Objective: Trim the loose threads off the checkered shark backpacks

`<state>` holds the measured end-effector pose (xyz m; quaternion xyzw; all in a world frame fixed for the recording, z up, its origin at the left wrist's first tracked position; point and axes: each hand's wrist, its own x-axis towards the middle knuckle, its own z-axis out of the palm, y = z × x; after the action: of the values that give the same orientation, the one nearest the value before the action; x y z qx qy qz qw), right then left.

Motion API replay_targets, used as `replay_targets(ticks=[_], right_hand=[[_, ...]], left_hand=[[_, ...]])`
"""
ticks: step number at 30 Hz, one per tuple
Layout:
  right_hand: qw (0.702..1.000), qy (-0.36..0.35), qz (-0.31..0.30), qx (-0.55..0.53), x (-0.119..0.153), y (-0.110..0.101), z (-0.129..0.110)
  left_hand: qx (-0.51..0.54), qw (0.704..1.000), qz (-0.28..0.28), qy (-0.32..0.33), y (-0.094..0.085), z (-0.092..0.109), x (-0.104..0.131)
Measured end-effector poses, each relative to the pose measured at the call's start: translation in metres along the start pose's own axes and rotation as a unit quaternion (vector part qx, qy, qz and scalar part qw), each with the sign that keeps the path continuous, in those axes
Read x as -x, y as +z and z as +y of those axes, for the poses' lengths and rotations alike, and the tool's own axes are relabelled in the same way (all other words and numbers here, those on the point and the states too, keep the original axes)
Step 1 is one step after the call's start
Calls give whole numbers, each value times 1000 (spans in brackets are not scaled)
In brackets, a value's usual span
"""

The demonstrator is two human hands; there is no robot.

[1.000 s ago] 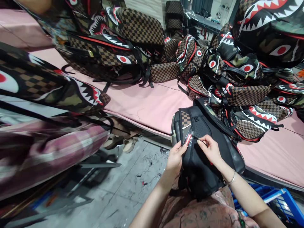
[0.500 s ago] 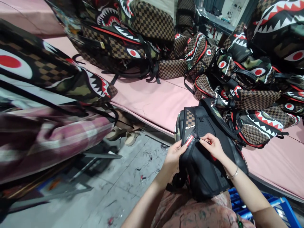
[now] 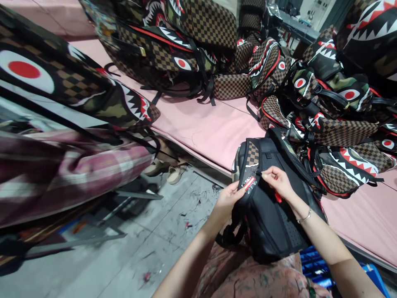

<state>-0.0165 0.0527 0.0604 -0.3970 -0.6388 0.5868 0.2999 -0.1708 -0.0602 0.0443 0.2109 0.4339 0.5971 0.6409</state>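
Note:
A black backpack [image 3: 273, 215] with a checkered and camouflage side patch lies across my lap, its padded back panel facing up. Near its left edge, my left hand [image 3: 231, 196] pinches a small clear plastic packet [image 3: 249, 183] with a red and white strip inside. My right hand [image 3: 277, 182] is closed just right of the packet, fingertips pinched at a thin black piece by the strap. A red object [image 3: 278, 196] shows under my right palm, partly hidden by it.
Many shark-face backpacks [image 3: 344, 165] are piled on a pink-covered table [image 3: 198, 132] ahead. Another bag [image 3: 77, 82] and plaid fabric [image 3: 93, 169] are at the left. Shoes [image 3: 175, 174] and scraps lie on the grey floor. A blue crate [image 3: 319, 269] stands at lower right.
The view has shifted slightly, so the table and bags appear further right. The packet now sits a little lower relative to the right fingertips, and more of the red object shows.

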Motion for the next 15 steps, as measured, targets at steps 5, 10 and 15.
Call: replay_targets(ticks=[5, 10, 15], right_hand=[[994, 57, -89, -20, -28, -23, -6], [973, 15, -222, 60, -38, -34, -13], [960, -32, -250, 125, -41, -23, -12]], left_hand=[[-11, 999, -47, 10, -15, 9, 3], [-59, 997, -43, -1, -32, 14, -1], [-82, 995, -51, -12, -37, 15, -5]])
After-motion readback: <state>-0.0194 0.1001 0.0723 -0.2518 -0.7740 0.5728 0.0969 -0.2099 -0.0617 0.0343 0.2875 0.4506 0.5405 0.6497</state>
